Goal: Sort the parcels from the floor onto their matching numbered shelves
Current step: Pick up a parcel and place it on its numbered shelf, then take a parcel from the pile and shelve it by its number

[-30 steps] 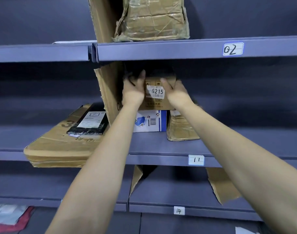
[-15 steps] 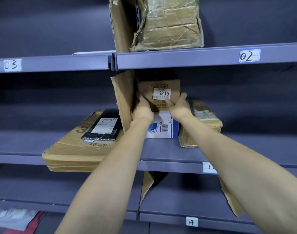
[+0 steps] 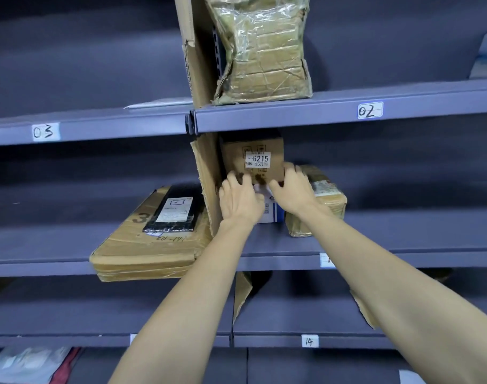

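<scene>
Grey shelf [image 3: 264, 245]: left hand [image 3: 241, 202], right hand [image 3: 291, 191] spread, grip loose, fingertips on 6215 box [image 3: 253, 153] bottom edge.

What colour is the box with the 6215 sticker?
Plain brown cardboard box, with a white sticker; the head view shows it clearly.

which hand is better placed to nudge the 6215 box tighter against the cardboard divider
Right, probably. The right hand sits at the lower right corner of the 6215 box, on the side away from the cardboard divider, so it can push toward it. The left hand is on the divider side.
</scene>
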{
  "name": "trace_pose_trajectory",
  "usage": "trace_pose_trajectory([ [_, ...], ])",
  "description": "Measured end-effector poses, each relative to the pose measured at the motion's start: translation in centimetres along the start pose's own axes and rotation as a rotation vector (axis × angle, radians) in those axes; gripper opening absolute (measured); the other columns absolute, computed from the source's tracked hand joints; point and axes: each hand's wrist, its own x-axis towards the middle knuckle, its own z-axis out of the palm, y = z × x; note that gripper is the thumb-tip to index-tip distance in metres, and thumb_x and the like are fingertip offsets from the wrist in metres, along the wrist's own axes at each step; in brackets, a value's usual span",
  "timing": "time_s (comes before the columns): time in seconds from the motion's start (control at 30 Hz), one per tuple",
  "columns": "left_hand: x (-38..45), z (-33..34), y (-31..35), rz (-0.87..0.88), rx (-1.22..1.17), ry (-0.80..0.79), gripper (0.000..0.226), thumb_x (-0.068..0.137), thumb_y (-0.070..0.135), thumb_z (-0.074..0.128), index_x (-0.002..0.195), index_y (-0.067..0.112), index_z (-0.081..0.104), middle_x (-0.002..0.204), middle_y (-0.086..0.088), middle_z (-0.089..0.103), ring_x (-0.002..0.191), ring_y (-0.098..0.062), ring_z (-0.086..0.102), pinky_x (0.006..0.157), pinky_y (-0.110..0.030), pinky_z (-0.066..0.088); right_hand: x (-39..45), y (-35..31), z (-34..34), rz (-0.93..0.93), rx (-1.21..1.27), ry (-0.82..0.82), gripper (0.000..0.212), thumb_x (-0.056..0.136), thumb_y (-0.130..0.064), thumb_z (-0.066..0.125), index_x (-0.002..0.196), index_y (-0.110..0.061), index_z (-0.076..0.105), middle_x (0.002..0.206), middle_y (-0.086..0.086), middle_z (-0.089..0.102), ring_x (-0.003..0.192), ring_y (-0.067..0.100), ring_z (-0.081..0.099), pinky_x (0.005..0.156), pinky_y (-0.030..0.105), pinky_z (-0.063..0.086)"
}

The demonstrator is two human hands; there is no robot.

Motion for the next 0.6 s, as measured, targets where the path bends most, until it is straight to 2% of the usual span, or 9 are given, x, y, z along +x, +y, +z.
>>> trace_pose_trajectory([
  [0.13,-0.8,-0.9,1.3,0.062,-0.020,-0.030,0.042,0.095,0.030,0.049,0.135,0.016,0.047,0.134,-0.013,0.047,0.123,-0.032,0.045,0.104,-0.039,0.031,-2.3,1.0,-1.4,-0.002,-0.038,-0.024,0.048,0.098,-0.035,0.049,0.139,-0.011,0.043,0.139,0.013,0.046,0.128,0.032,0.040,0.104,0.042,0.037],
  [0.27,-3.3,-0.2,5.2,0.146,-0.178,-0.035,0.046,0.094,0.019,0.050,0.140,0.020,0.046,0.140,-0.007,0.047,0.128,-0.028,0.042,0.106,-0.036,0.031,-5.0,3.6,-3.8,0.000,-0.062,0.015,0.047,0.097,-0.030,0.049,0.140,-0.014,0.043,0.145,0.009,0.044,0.133,0.028,0.039,0.108,0.038,0.032],
  [0.5,-8.9,2.9,16.2,0.244,-0.343,-0.110,0.045,0.094,0.017,0.050,0.138,0.023,0.049,0.143,-0.001,0.047,0.131,-0.022,0.041,0.106,-0.036,0.034,-11.2,13.5,-11.7,0.111,-0.065,0.080,0.053,0.100,-0.034,0.046,0.148,-0.013,0.034,0.154,0.005,0.034,0.139,0.026,0.032,0.111,0.038,0.028],
  [0.6,-12.7,5.5,22.9,0.305,-0.391,-0.204,0.046,0.094,0.018,0.049,0.140,0.024,0.047,0.146,0.000,0.043,0.133,-0.023,0.038,0.108,-0.036,0.031,-15.2,19.7,-16.6,0.225,-0.078,0.138,0.053,0.100,-0.032,0.047,0.146,-0.010,0.035,0.152,0.008,0.036,0.138,0.027,0.034,0.112,0.039,0.030],
])
